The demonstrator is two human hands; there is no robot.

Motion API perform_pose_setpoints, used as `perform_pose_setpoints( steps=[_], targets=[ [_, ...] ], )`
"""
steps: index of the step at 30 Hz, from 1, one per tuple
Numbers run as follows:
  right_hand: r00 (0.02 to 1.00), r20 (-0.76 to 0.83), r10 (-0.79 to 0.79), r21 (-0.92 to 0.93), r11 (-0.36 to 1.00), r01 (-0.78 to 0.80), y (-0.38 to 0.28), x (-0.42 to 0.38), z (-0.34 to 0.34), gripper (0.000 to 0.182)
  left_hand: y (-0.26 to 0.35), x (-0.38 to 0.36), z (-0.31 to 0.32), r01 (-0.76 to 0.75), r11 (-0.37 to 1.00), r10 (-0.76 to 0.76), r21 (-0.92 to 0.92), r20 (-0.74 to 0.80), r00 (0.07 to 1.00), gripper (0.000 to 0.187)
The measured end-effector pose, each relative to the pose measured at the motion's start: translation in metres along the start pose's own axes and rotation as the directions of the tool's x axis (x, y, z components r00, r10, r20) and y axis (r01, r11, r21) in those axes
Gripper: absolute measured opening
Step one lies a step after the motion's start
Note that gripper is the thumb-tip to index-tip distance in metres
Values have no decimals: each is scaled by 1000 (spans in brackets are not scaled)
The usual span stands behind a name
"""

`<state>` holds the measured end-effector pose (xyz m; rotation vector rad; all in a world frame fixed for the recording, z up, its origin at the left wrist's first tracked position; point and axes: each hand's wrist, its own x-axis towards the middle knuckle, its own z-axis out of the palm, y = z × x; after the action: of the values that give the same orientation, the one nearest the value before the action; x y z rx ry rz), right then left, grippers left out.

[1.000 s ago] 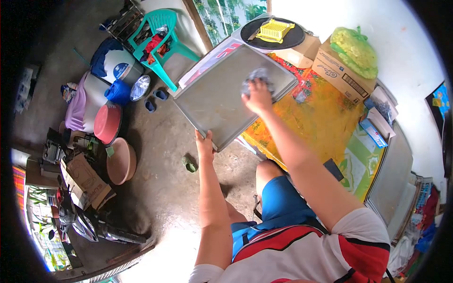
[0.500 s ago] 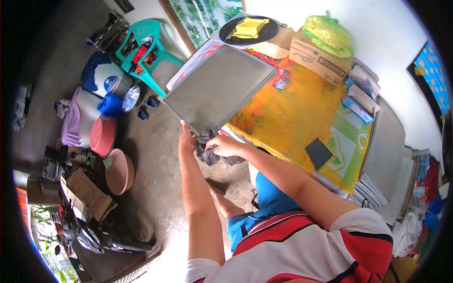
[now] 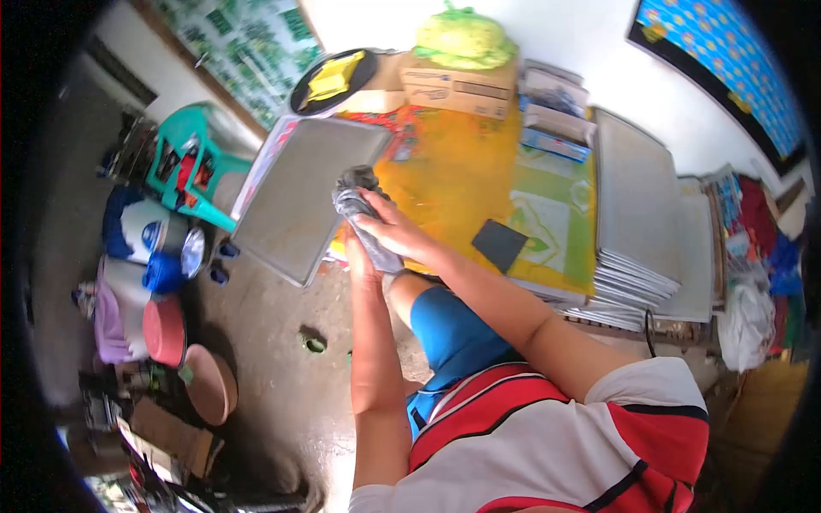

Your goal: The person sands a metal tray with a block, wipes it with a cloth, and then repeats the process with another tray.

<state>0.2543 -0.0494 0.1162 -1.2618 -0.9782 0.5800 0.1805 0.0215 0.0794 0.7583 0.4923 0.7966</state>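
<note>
A crumpled grey cloth (image 3: 359, 184) is bunched up between my hands, above the front edge of the table. My right hand (image 3: 395, 229) presses on it from the right, fingers closed against the fabric. Under the cloth is my left hand (image 3: 363, 256), its fingers mostly hidden by the folds. Just beyond, a flat grey metal tray (image 3: 304, 188) with a raised rim lies at the left end of the table, one corner sticking out over the floor. Neither hand touches the tray.
A yellow tablecloth (image 3: 462, 188) covers the table, with a dark square (image 3: 499, 245) on it. Cardboard boxes (image 3: 457, 90) stand at the back. Stacked trays (image 3: 637, 205) lean at the right. A green chair (image 3: 192, 162), basins (image 3: 209, 385) and a slipper (image 3: 313, 342) are at the left.
My left hand has let go of the tray's near corner and come to the cloth. Both hands have lifted the cloth over the table edge, and the camera view has turned right.
</note>
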Motion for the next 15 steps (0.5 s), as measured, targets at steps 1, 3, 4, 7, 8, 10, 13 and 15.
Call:
perform_pose_setpoints(
  steps=[1,3,4,7,8,10,13,15],
  targets=[
    [1000,16,-27,-23,999,27,2,0,-17,52,-8,12,4,-54,985,62,162,-43,997,40],
    [999,14,-46,1,999,46,2,-3,-60,55,-23,32,15,-69,995,67,77,31,997,40],
    [999,-3,-42,48,998,43,1,-8,-83,56,-28,41,22,-75,997,73,33,62,995,40],
    [987,-115,116,-58,991,-123,-31,-34,-170,46,-29,65,38,-96,994,94,60,37,995,45],
    [977,-181,109,-99,987,-129,-34,-45,-206,37,-26,64,53,-24,977,36,210,-55,998,49],
    [930,-360,67,-186,972,-142,-30,-66,-282,29,-16,61,89,150,867,-30,474,-252,967,57],
    [760,-629,163,-266,874,-407,-61,-118,-368,41,-80,93,87,-163,260,503,952,11,864,71],
    [679,-730,77,-345,817,-463,-43,-154,-426,54,-100,69,122,-430,128,489,894,321,811,68]
  ],
)
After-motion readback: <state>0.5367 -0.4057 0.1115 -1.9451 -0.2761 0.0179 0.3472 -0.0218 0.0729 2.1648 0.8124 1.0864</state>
